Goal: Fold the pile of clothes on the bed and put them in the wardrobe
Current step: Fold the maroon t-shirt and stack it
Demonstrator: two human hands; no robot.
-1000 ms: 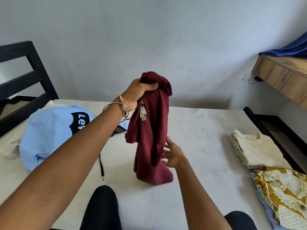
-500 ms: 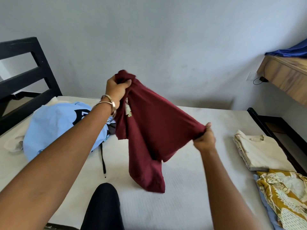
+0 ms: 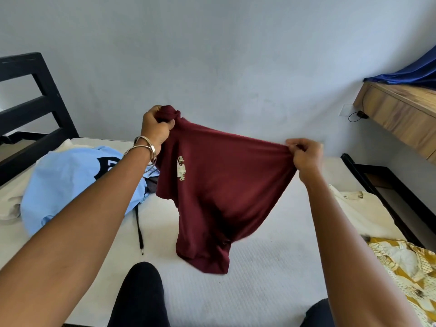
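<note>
A maroon shirt [image 3: 219, 185] with a small pale emblem hangs spread above the white mattress [image 3: 259, 279]; its lower hem touches the bed. My left hand [image 3: 155, 126], with bangles on the wrist, grips one bunched upper corner. My right hand [image 3: 305, 154] pinches the opposite upper edge, pulling the cloth taut between them. On the left lies an unfolded pile: a light blue garment [image 3: 66, 185] with a black print, over a cream piece [image 3: 9, 204] and a dark drawstring [image 3: 139, 230].
Folded clothes sit on the bed's right side: a cream one [image 3: 361, 208] and a yellow patterned one [image 3: 405, 263]. A black headboard [image 3: 35, 109] stands at the left, a wooden shelf [image 3: 401, 114] with blue cloth [image 3: 415, 72] at the right. My dark-clothed knees are at the bottom.
My right hand took hold of the shirt's edge and drew it out to the right and up. The shirt went from hanging bunched to spread wide between both hands.
</note>
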